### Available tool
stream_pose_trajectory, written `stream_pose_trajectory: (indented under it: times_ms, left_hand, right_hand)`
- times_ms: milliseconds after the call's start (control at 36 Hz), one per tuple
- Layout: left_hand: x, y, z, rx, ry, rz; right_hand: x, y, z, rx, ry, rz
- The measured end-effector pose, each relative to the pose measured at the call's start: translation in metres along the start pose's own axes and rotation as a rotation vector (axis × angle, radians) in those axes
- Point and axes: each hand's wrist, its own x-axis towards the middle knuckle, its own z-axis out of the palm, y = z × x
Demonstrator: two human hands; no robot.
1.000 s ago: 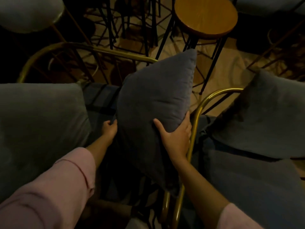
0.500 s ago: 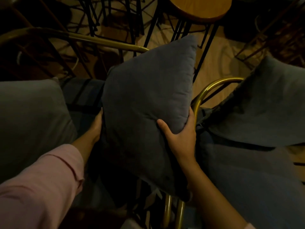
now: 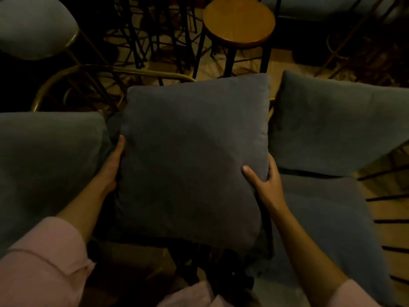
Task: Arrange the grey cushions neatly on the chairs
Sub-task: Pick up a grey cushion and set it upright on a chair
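Three cushions sit side by side across the middle of the frame, with a stool behind them.

The centre cushion (image 3: 192,160) stands between the left cushion (image 3: 48,173) and the right cushion (image 3: 336,125), which rests on a seat pad (image 3: 327,222) at lower right. The left hand (image 3: 111,165) and the right hand (image 3: 266,185) touch its two side edges. The round stool (image 3: 239,21) is top centre; a padded chair (image 3: 33,25) is at upper left.

Dim room; round wooden stool (image 3: 239,19) on black legs; pale floor (image 3: 281,60) beyond
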Motion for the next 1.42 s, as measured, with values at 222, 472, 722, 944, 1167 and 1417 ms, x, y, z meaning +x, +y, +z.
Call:
stream_pose_trajectory:
  times_ms: [222,472,722,944,1167,1417]
  left_hand:
    - [-0.076,-0.047,0.117,0.007,0.001,0.150]
    - [-0.139,-0.118,0.304,0.052,-0.194,0.263]
    - [-0.155,-0.161,0.376,0.684,-0.115,0.280]
    - [-0.158,-0.153,0.335,0.739,-0.145,0.289]
    - [-0.154,-0.120,0.219,0.783,0.015,0.334]
    - [-0.134,-0.075,0.027,0.743,0.371,0.240]
  right_hand:
    - [-0.068,0.024,-0.164,-0.058,0.113,0.043]
    - [-0.098,0.056,-0.314,-0.202,0.371,0.162]
    - [-0.074,0.101,-0.305,-0.666,0.077,0.398]
    - [-0.080,0.086,-0.268,-0.723,0.240,0.297]
    - [-0.072,0.043,-0.171,-0.816,0.103,-0.053]
    - [-0.051,-0.001,-0.003,-0.787,-0.245,-0.159]
